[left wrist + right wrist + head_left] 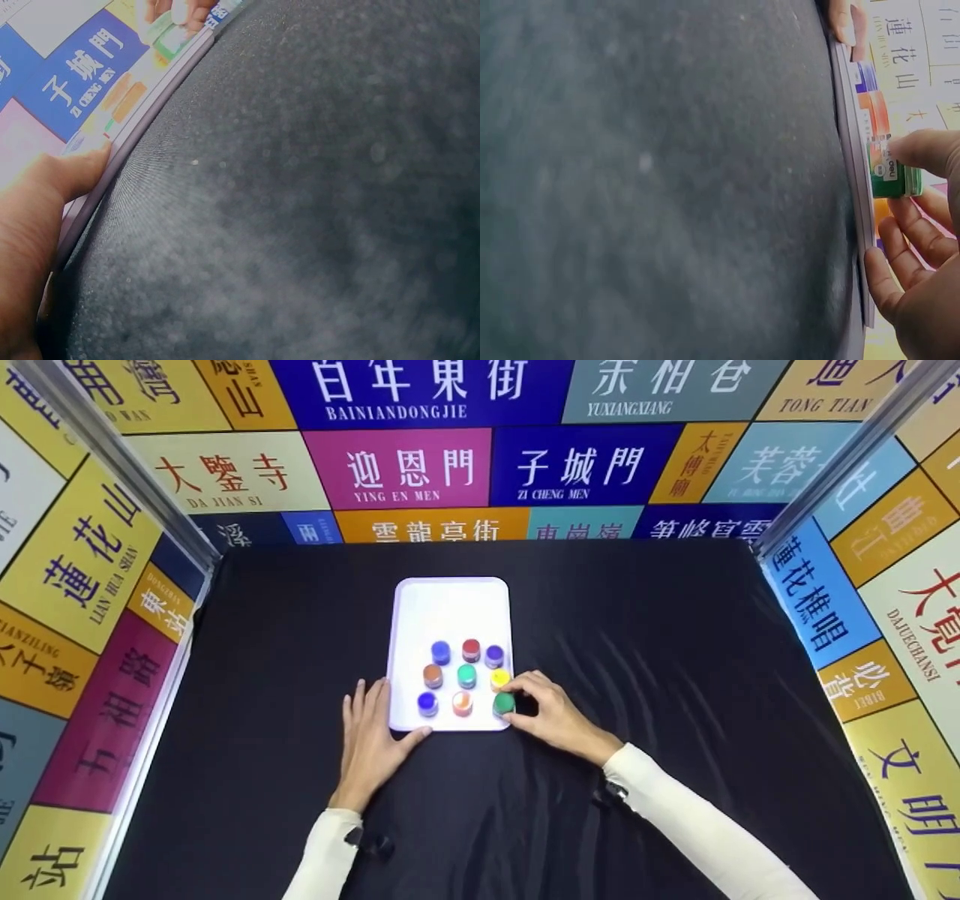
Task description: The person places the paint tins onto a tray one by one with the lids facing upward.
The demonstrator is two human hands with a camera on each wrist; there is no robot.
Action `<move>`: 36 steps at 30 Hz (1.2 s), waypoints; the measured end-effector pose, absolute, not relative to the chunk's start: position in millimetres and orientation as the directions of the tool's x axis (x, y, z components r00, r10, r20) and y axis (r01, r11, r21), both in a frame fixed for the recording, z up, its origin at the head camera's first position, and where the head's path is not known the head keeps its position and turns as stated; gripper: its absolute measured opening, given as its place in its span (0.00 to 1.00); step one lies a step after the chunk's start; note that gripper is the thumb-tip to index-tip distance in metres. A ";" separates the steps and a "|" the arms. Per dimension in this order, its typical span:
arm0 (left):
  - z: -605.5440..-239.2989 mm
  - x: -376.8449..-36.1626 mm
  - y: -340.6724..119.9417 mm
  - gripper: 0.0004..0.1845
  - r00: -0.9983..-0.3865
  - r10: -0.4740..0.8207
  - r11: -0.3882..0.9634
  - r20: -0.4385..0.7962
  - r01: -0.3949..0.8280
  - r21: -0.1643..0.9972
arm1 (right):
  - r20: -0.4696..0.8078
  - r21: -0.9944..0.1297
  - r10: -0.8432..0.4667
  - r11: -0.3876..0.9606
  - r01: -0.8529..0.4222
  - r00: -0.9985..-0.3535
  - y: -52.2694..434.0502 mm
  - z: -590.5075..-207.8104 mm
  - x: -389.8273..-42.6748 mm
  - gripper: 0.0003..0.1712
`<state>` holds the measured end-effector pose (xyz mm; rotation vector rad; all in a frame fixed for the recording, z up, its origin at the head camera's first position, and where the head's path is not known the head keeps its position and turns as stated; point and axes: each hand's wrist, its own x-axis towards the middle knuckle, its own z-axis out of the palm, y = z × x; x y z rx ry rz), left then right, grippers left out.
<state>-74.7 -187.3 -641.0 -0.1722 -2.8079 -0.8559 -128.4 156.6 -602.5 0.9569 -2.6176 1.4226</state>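
A white tray (450,607) lies on black cloth, and several small paint jars stand in rows on its near half. My right hand (536,709) is at the tray's front right corner. Its thumb and fingers pinch the dark green jar (504,703), which stands on the tray. In the right wrist view the thumb lies on the green jar (894,180), with the other fingers (911,240) curled beside the tray's edge (853,150). My left hand (373,720) lies flat on the cloth at the front left corner. Its thumb (71,176) touches the tray's rim (142,124).
A yellow jar (499,679) and an orange jar (462,703) stand right next to the green one; a blue jar (427,703) is nearest my left thumb. The black cloth (675,660) stretches wide on both sides. Walls of coloured signs (82,570) enclose the table.
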 end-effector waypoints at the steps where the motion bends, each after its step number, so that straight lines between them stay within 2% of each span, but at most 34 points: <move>1: -641.0 -74.3 -187.2 0.61 -0.973 0.053 0.827 0.224 0.168 0.537 | 0.293 -0.756 -0.500 0.400 -0.517 -0.815 155.4 -603.3 -128.0 0.21; 9: -642.6 -69.7 -187.2 0.62 -0.973 0.052 0.831 0.224 0.166 0.531 | 0.321 -0.748 -0.483 0.398 -0.531 -0.814 147.6 -607.6 -125.6 0.23; 26: -644.5 -69.8 -185.5 0.61 -0.971 0.053 0.822 0.234 0.175 0.542 | 0.283 -0.769 -0.470 0.410 -0.491 -0.836 140.0 -610.4 -122.1 0.23; 36: -641.2 -73.1 -186.9 0.61 -0.973 0.050 0.818 0.225 0.170 0.550 | 0.323 -0.749 -0.479 0.398 -0.529 -0.816 137.1 -609.3 -124.1 0.24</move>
